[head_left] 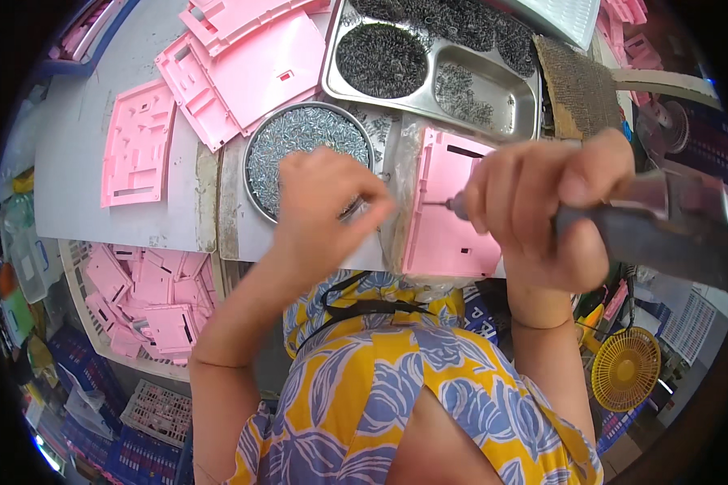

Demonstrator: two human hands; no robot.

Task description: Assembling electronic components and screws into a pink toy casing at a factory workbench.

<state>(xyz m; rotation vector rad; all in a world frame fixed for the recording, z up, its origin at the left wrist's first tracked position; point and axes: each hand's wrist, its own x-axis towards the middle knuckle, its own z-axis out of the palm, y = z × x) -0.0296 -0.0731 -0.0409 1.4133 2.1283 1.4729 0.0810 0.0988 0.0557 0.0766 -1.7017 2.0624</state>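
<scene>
My right hand (542,206) is wrapped round a grey electric screwdriver (655,230). Its thin bit points left, over a pink plastic panel (441,242) in front of me. Whether the bit touches the panel I cannot tell. My left hand (332,198), slightly blurred, is over the near right part of a round metal dish (249,166) filled with small silvery screws (307,129). Its fingers are curled, with thumb and forefinger reaching toward the panel. Anything held in them is hidden.
A steel compartment tray (421,109) of dark springs (380,61) stands behind the dish. Pink panels (259,69) are stacked at the back left, with a single panel (137,145) farther left. A white crate (97,339) holds more pink parts. Corrugated cardboard (574,85) stands right of the tray.
</scene>
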